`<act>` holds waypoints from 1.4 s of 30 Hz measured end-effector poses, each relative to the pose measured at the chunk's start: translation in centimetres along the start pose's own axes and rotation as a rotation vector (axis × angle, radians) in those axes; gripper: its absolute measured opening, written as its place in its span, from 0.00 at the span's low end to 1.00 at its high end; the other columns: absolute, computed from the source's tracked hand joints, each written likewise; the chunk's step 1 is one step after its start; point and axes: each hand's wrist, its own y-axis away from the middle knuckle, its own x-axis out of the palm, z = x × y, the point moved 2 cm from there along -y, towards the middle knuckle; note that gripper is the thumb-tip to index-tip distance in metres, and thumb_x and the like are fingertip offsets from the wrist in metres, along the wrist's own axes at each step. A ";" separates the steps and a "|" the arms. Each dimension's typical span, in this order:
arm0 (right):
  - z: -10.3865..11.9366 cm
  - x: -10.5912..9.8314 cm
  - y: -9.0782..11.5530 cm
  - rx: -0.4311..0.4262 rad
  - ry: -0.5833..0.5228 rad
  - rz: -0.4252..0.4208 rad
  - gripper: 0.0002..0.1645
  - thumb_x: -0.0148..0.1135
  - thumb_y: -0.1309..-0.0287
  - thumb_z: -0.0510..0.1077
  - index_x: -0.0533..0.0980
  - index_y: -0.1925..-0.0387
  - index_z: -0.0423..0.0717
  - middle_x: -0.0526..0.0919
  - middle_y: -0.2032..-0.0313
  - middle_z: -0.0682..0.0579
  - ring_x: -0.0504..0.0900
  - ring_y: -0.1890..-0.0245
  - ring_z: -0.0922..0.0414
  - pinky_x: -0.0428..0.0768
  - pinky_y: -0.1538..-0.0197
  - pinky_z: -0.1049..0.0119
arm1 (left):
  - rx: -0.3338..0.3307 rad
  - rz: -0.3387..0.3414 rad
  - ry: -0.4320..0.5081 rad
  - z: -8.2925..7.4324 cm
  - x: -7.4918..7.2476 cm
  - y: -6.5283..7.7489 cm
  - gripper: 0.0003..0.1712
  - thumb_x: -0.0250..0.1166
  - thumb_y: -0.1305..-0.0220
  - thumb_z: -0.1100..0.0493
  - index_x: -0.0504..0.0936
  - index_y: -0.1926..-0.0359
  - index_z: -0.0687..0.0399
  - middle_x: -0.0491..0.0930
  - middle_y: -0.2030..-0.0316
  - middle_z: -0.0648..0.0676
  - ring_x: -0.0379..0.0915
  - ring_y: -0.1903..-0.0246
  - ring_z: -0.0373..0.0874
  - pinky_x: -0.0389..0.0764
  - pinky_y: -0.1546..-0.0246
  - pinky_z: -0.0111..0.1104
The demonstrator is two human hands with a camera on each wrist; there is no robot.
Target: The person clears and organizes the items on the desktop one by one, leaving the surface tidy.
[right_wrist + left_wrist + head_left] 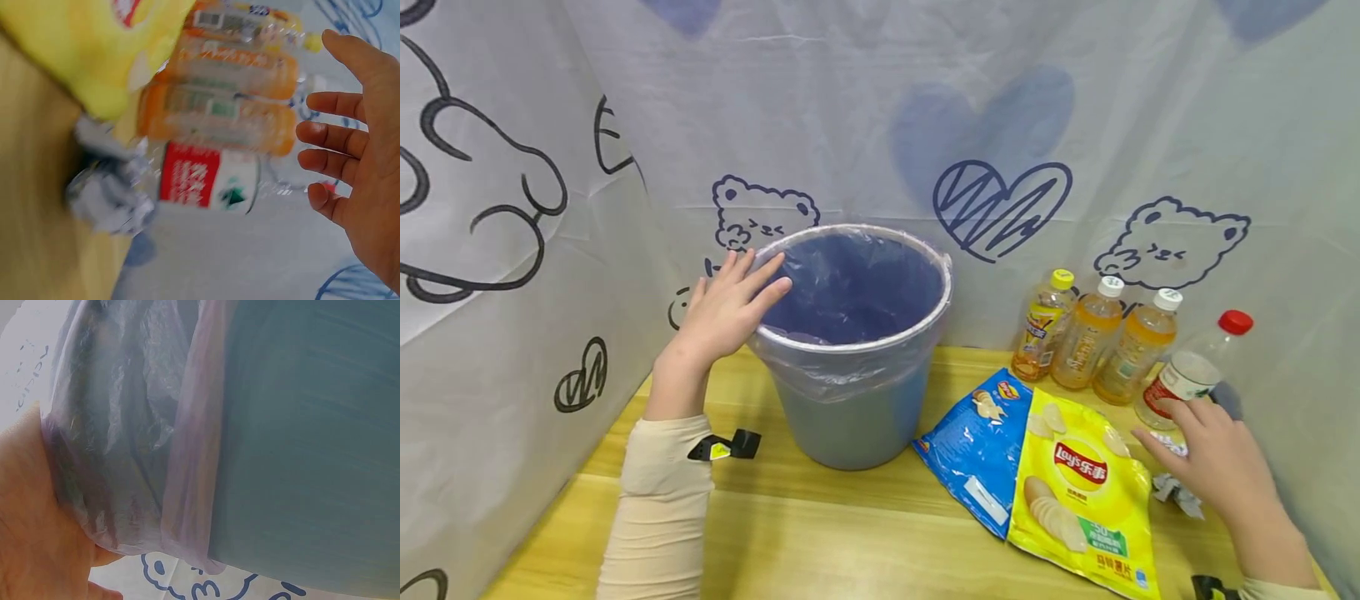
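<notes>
My left hand [727,308] rests on the left rim of a grey-blue trash bin [859,408], its fingers spread over the edge. A thin clear plastic liner [125,425] is folded down over the bin's rim. On the right, my right hand [1217,454] hovers with fingers apart and nothing between them. In the head view it overlaps the foot of a red-capped plastic bottle [1191,367] with a red and white label. Crumpled paper [109,181] lies on the table below that hand, beside the yellow Lay's chip bag [1078,500].
A blue chip bag [977,450] lies partly under the yellow one. Against the back curtain [850,108] stand a yellow-capped bottle [1043,329] and two white-capped bottles of orange drink [1086,337]. The wooden table [820,533] meets curtains at both sides.
</notes>
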 end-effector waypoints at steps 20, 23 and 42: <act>-5.8 3.9 2.7 0.175 -0.057 0.332 0.47 0.57 0.44 0.74 0.73 0.48 0.33 0.76 0.52 0.27 0.75 0.57 0.33 0.74 0.61 0.34 | 0.001 -0.011 0.019 0.2 0.4 -0.1 0.44 0.32 0.34 0.23 0.49 0.23 0.34 0.36 0.22 0.56 0.22 0.23 0.56 0.28 0.31 0.67; -6.3 4.7 2.9 0.194 -0.057 0.369 0.49 0.58 0.47 0.75 0.74 0.49 0.33 0.76 0.55 0.27 0.76 0.61 0.36 0.75 0.63 0.37 | 0.005 -0.015 0.023 0.2 0.5 -0.1 0.44 0.32 0.34 0.23 0.49 0.23 0.34 0.36 0.22 0.56 0.22 0.23 0.56 0.28 0.31 0.66; -7.7 7.1 4.4 0.308 -0.052 0.670 0.67 0.61 0.55 0.79 0.64 0.42 0.20 0.71 0.55 0.22 0.75 0.58 0.32 0.75 0.56 0.37 | 0.016 -0.027 0.043 0.3 0.4 0.0 0.43 0.33 0.33 0.23 0.50 0.23 0.34 0.36 0.22 0.55 0.22 0.22 0.54 0.28 0.31 0.66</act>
